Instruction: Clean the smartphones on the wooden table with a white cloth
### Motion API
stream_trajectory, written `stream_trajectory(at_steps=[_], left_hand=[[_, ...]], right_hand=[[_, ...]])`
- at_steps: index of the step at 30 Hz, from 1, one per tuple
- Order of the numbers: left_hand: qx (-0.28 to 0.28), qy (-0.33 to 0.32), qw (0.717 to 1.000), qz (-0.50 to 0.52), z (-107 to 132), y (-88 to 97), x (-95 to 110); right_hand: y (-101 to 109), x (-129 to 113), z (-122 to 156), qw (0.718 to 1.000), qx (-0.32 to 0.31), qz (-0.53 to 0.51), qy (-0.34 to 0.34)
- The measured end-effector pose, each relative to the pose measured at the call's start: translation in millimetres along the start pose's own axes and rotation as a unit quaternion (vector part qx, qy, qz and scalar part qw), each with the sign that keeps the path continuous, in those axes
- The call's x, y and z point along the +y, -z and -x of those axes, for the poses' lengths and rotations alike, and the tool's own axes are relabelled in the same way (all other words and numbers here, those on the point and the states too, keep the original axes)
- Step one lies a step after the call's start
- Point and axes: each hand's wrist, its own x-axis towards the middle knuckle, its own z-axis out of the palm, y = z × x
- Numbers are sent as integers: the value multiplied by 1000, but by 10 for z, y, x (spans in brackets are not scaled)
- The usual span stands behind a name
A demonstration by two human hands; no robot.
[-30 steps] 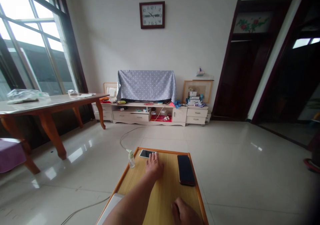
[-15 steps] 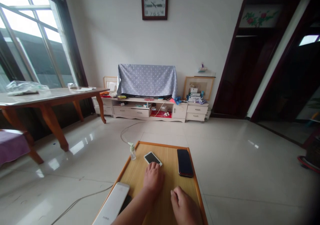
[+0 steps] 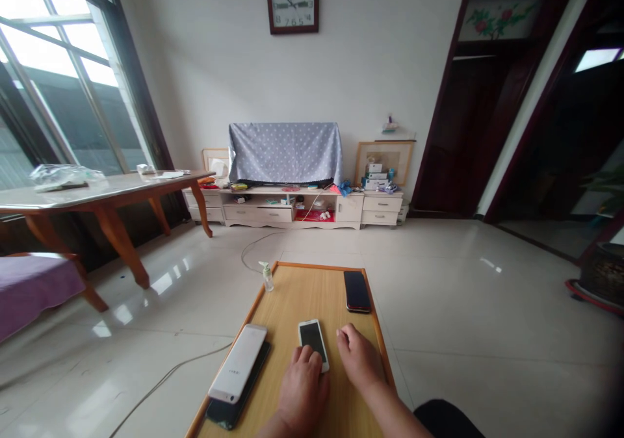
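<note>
Left hand [image 3: 303, 391] lies curled at the lower left edge of a white smartphone [image 3: 312, 342], its fingers bunched together with the tips against that edge; whether they pinch the phone or only rest there, the view does not settle. Right hand [image 3: 358, 358] sits just to the right of the same smartphone, its fingers loosely curved and slightly parted. It pinches nothing, and its fingertips come close to the long edge without clearly touching it.

Between the two hands, the smartphone lies with its dark screen up on a low wooden tabletop [image 3: 312, 288] with orange edging. Beyond the smartphone and to its right, a dark phone [image 3: 357, 291] lies near the tabletop's edge. To the smartphone's left, a white slab-shaped device [image 3: 238, 362] rests on a black phone [image 3: 229, 412], partly covering it. Farther off to the left, a small pump bottle [image 3: 266, 278] stands by the far corner.

Well beyond the smartphone, a cream TV cabinet [image 3: 248, 214] has an open compartment holding a red mat [image 3: 314, 223] and small white items [image 3: 324, 229]. What those items are is too small to tell.
</note>
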Motion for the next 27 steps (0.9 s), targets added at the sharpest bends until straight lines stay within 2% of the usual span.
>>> stream_trajectory(at_steps=[4,8,13,18,22,27], left_hand=[[-10,-6,999,31,272,1,40],[2,-12,998,62,409,9,29],[25,-29,998,56,453,-44,-12],[71,-53,995,46,457,-147,-87],[112,-60,990,65,462,-204,-168],[119,-55,989,65,512,-155,-205]], right_hand=[[57,-54,82,1000,6,8,6],[101,-133,158,1000,13,-13,-18],[27,-272,351,986,36,-146,-66],[-69,-418,651,961,0,-271,-61],[-37,-589,821,937,-29,-340,-76],[31,-801,889,915,-43,-392,-81]])
